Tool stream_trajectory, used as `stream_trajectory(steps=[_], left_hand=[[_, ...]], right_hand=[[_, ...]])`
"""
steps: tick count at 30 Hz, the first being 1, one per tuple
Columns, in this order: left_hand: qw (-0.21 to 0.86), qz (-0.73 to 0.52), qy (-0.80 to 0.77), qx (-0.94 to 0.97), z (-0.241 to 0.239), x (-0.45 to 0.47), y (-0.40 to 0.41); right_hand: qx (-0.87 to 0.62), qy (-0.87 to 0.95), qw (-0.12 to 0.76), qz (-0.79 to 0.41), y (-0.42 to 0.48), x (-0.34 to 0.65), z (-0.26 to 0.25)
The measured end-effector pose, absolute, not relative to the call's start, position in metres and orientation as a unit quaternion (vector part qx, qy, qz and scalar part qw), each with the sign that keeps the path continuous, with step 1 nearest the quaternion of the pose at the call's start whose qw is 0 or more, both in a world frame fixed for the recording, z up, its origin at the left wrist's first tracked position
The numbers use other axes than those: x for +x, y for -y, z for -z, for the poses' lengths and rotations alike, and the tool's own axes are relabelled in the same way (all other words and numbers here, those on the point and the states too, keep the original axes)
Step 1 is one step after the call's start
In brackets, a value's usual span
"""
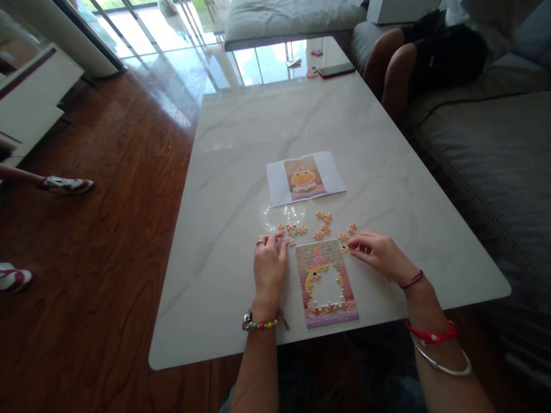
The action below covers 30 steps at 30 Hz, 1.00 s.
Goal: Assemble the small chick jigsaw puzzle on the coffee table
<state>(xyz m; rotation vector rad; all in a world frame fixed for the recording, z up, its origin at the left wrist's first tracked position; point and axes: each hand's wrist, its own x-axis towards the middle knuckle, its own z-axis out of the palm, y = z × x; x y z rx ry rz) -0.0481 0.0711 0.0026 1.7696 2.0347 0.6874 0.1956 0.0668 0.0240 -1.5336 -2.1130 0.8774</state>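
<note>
A partly assembled jigsaw puzzle (304, 298) lies near the table's front edge, its border joined and a white gap in the middle. To its right, my right hand (379, 252) pinches a yellow puzzle piece (345, 249) with a dark spot, between thumb and fingertips. My left hand (270, 267) rests left of the puzzle, thumb and fingers apart, fingertips beside a cluster of loose puzzle pieces (291, 229). More loose orange pieces (322, 225) lie above the puzzle, and a couple (348, 232) are close to my right hand.
Beyond the pieces lies a creased paper with a printed picture (303, 178) on the white marble-look table (224, 172). A dark tablet or phone (336, 70) and small pink items (316, 53) sit at the far end. Someone's knees (394, 60) show on the sofa; another person's shoe (68, 184) is at left.
</note>
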Motion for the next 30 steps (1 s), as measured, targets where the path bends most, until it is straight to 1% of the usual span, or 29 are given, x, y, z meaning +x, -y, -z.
stream_trajectory(steps=[6,12,19,23,27,30], left_hand=[[0.173,-0.235,-0.720,0.629,-0.004,-0.048,-0.070],[0.171,-0.239,-0.716,0.633,-0.004,-0.049,-0.068],[0.176,-0.259,-0.684,0.659,-0.006,-0.046,-0.068],[0.231,-0.249,-0.612,0.715,-0.011,-0.038,-0.065],[0.297,-0.198,-0.532,0.768,-0.012,-0.031,-0.061],[0.327,-0.159,-0.508,0.781,-0.012,-0.029,-0.059]], right_hand=[[-0.464,0.796,0.179,-0.346,-0.062,0.161,-0.028],[-0.470,0.805,0.115,-0.342,-0.059,0.156,-0.029],[-0.469,0.809,0.108,-0.338,-0.058,0.157,-0.024],[-0.460,0.815,0.100,-0.339,-0.057,0.156,-0.021],[-0.461,0.822,0.096,-0.319,-0.057,0.156,-0.020],[-0.450,0.837,0.089,-0.299,-0.056,0.154,-0.019]])
